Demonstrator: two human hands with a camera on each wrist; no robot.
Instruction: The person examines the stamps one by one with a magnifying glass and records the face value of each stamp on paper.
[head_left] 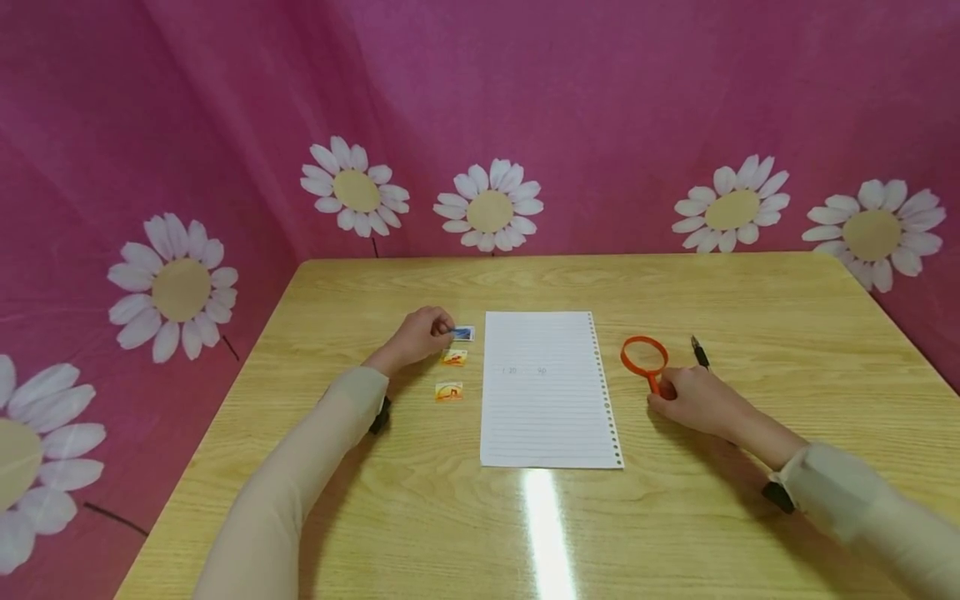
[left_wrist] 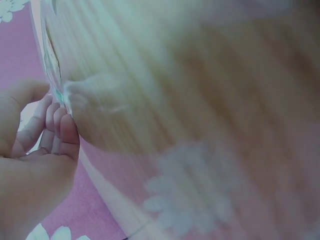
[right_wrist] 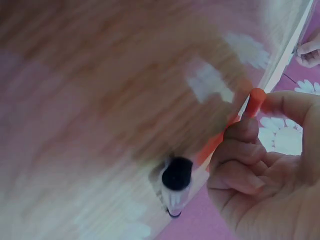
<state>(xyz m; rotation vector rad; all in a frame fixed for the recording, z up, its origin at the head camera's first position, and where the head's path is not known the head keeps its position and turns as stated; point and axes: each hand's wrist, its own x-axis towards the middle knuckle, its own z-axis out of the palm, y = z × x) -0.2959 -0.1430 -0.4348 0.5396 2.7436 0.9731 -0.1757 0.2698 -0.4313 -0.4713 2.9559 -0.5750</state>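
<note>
My left hand [head_left: 423,337] is at the left edge of a small blue picture stamp [head_left: 465,334], pinching it between thumb and fingertips. Two yellow-orange stamps lie nearer to me, an upper one [head_left: 454,358] and a lower one [head_left: 449,392]. In the left wrist view the thumb and curled fingers [left_wrist: 69,129] meet at the stamp's thin edge. On the right, my right hand [head_left: 701,402] pinches the handle of an orange magnifying glass [head_left: 653,384], its round lens pointing away from me. The right wrist view shows the handle's end [right_wrist: 256,102] between thumb and fingers.
A lined sheet of paper [head_left: 543,417] with punched holes and faint handwriting lies between the hands. Beyond my right hand lies a black pen [head_left: 700,353], partly hidden. The wooden table [head_left: 375,533] ends at a pink flowered curtain [head_left: 600,125].
</note>
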